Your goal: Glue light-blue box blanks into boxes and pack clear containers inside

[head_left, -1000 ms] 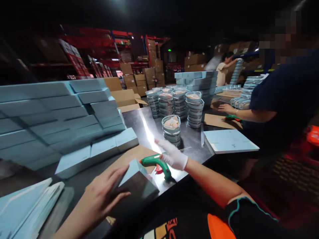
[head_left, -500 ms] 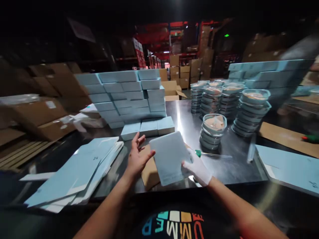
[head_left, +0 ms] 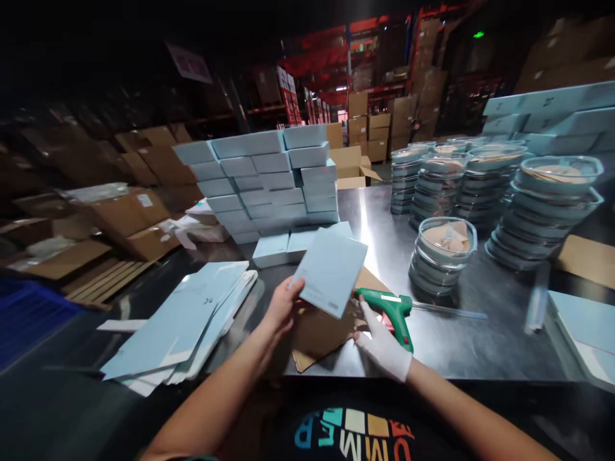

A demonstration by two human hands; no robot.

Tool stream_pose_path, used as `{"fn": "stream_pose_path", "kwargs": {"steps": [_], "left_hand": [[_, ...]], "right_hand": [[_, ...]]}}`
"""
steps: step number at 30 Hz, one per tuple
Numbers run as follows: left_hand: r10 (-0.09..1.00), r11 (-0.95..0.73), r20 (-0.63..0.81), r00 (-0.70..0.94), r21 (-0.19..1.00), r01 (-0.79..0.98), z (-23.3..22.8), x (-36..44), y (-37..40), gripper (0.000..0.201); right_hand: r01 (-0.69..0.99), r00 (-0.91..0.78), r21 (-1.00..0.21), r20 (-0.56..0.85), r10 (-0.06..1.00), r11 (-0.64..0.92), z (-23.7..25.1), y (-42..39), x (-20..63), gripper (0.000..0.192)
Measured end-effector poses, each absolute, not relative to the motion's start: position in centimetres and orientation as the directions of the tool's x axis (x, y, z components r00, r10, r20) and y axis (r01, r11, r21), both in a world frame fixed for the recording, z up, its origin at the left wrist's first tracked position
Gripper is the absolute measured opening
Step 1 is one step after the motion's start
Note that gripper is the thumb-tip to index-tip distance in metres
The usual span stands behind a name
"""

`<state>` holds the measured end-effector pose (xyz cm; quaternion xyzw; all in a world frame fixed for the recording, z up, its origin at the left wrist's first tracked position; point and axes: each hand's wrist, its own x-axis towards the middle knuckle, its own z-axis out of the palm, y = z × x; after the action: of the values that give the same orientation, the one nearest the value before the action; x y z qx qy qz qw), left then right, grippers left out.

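My left hand (head_left: 284, 302), bare, grips a light blue box (head_left: 331, 269) by its left edge, thumb on top. The box is tilted, held above a piece of brown cardboard (head_left: 317, 336) on the metal table. My right hand (head_left: 384, 346) wears a white glove. Its thumb and fingers are apart, away from the box and holding nothing. Just beside it lies a green glue gun (head_left: 391, 307), its nozzle toward the cardboard and a long clear glue stick (head_left: 451, 311) out of its back.
Stacked light blue boxes (head_left: 269, 173) stand at the back left. Flat blue cartons (head_left: 182, 314) lie at the left. Several stacks of clear-lidded round containers (head_left: 442, 256) stand on the right of the metal table (head_left: 461, 349). More blue boxes (head_left: 567, 115) rise behind them.
The box has passed from my right hand to my left hand and turned. My right hand has let go and now sits beside the glue gun. The view has shifted left.
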<state>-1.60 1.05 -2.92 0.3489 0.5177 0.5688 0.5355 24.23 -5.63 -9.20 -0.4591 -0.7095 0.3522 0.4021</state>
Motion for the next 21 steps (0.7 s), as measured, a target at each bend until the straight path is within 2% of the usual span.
{"fn": "stream_pose_path", "kwargs": {"steps": [5,8,12,17,21], "left_hand": [[0.805,0.038,-0.140,-0.577,0.982,-0.185,-0.3,-7.2,9.7,0.027],[0.689,0.090,-0.139,-0.711,0.990,-0.107,0.8,-10.6,14.0,0.021],[0.647,0.217,-0.173,-0.742,0.975,-0.038,0.4,-13.4,17.6,0.024],[0.587,0.280,-0.196,-0.785,0.960,-0.031,-1.1,-15.0,20.8,0.019],[0.599,0.263,-0.196,-0.777,0.964,-0.040,-2.0,-16.4,22.0,0.020]], "right_hand": [[0.489,-0.398,-0.758,0.246,0.884,0.431,-12.1,-5.6,23.7,0.063],[0.555,-0.460,-0.673,0.241,0.854,0.489,-12.3,-5.7,23.5,0.051],[0.615,-0.481,-0.597,0.232,0.845,0.515,-12.6,-5.5,23.7,0.044],[0.594,-0.453,-0.630,0.253,0.855,0.501,-13.3,-5.1,23.7,0.032],[0.569,-0.445,-0.649,0.274,0.852,0.506,-13.2,-5.0,23.5,0.028]]}}
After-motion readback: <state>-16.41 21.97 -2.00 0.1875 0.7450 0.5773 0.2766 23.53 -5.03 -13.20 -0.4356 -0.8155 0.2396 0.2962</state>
